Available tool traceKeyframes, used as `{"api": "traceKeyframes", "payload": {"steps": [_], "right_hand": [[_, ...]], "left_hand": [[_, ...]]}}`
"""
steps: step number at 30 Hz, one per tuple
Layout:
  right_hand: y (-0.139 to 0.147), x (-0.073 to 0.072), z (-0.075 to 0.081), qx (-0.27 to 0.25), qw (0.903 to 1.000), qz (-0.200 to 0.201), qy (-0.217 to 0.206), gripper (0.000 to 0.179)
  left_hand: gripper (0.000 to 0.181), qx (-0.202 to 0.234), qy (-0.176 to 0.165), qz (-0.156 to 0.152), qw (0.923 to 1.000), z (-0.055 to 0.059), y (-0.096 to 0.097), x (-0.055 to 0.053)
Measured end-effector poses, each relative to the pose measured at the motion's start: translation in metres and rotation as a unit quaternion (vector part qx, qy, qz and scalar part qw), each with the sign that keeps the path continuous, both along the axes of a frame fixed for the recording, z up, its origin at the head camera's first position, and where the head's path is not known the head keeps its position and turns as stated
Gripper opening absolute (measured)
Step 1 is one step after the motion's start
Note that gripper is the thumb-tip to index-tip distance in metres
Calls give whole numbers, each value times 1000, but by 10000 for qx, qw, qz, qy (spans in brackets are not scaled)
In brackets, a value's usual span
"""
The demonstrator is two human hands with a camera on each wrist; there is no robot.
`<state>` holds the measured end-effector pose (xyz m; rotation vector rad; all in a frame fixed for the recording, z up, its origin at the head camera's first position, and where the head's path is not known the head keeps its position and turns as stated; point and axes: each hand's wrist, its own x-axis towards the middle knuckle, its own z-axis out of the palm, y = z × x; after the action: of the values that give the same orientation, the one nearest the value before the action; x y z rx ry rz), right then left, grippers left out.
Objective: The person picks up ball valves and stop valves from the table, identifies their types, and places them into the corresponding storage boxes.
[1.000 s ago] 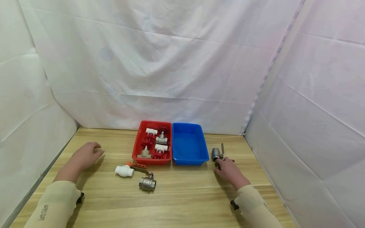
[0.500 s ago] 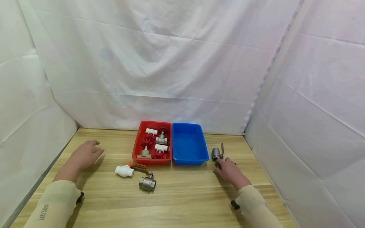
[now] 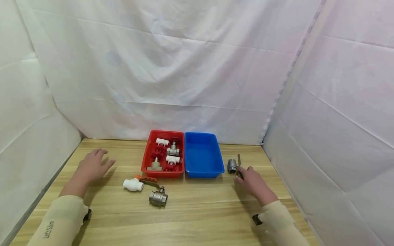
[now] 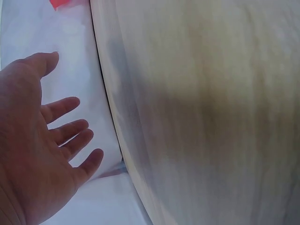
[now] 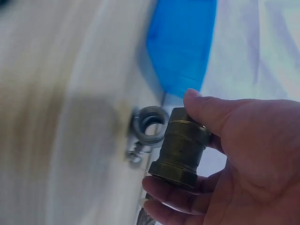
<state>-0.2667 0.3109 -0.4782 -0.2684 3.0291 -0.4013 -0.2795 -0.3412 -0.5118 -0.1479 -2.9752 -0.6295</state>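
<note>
My right hand (image 3: 253,182) grips a brass valve (image 5: 180,147) with hexagonal ends, the thumb at one end and the fingers curled under the other. Just beyond it on the table stands a steel ball valve (image 3: 232,166) with its lever pointing up; the right wrist view shows its round opening. My left hand (image 3: 92,166) hovers over the left side of the table, fingers spread and loosely bent, nothing in them. Nearest to it lie a white plastic ball valve (image 3: 133,185) with an orange handle and a larger steel ball valve (image 3: 158,198).
A red tray (image 3: 163,174) at the back holds several valves, some with red handwheels. Against its right side stands a blue tray (image 3: 204,174) with a bare bottom. White cloth walls (image 3: 172,68) enclose the wooden table (image 3: 197,218) at the back and sides.
The right hand has drawn slightly right and back from the steel ball valve, now with the brass valve in its grip. The left hand has barely shifted.
</note>
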Motion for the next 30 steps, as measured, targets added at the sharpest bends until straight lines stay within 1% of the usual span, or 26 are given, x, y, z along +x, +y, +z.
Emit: {"api": "traceKeyframes", "payload": {"steps": [4, 7, 12, 16, 19, 25, 30], "right_hand": [[-5, -4, 9, -57, 9998, 64, 162, 48], [-9, -8, 13, -115, 9993, 99, 352, 48], [-14, -15, 16, -228, 9959, 239, 845, 36], [-21, -18, 19, -298, 9887, 482, 1389, 25], [-25, -20, 22, -296, 9842, 629, 1629, 22], [-33, -27, 26, -252, 9826, 676, 1711, 20], [-42, -34, 34, -200, 9817, 740, 1741, 21]], "left_hand": [[72, 43, 11, 30, 10000, 0, 0, 1], [71, 95, 30, 43, 9999, 0, 0, 2], [68, 152, 23, 64, 9999, 1, 0, 3], [68, 154, -41, 71, 9998, 0, -3, 3], [68, 151, -92, 67, 9998, -1, -5, 3], [67, 156, -94, 64, 9998, -3, -7, 1], [67, 159, -56, 76, 9998, -1, -6, 1]]}}
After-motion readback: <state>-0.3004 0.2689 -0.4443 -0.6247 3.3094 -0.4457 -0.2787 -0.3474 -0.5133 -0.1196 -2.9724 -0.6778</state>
